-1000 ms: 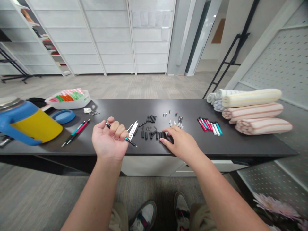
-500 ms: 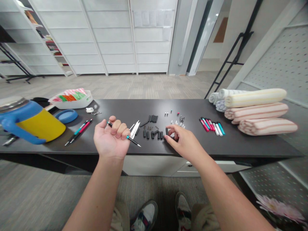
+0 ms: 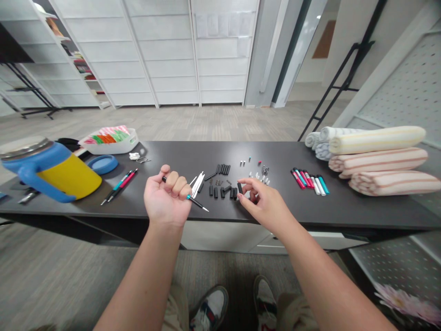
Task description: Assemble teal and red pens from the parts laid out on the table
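My left hand [image 3: 168,196] is palm up above the table, its fingers curled around a partly built pen [image 3: 197,202]. The pen has a black grip, a teal band and a silver tip pointing down to the right. My right hand [image 3: 261,198] pinches a black pen grip [image 3: 240,187] between thumb and fingertips, at the right end of a row of short black pen grips [image 3: 216,192]. Small springs [image 3: 219,182] lie behind that row. White refills [image 3: 197,184] fan out beside my left fingers. White tips [image 3: 257,176] lie just behind my right hand.
Two finished pens [image 3: 120,186] lie left, near a blue-and-yellow mug [image 3: 69,172], a blue lid [image 3: 102,164] and a white basket [image 3: 129,143]. Coloured pen barrels [image 3: 310,181] lie right, before rolled towels [image 3: 389,161]. Longer black tubes [image 3: 223,169] sit at mid-table.
The view has shifted slightly, so the table's things appear a little farther right. The black grip at my right fingertips now leans a bit. My left hand keeps its hold on the pen.
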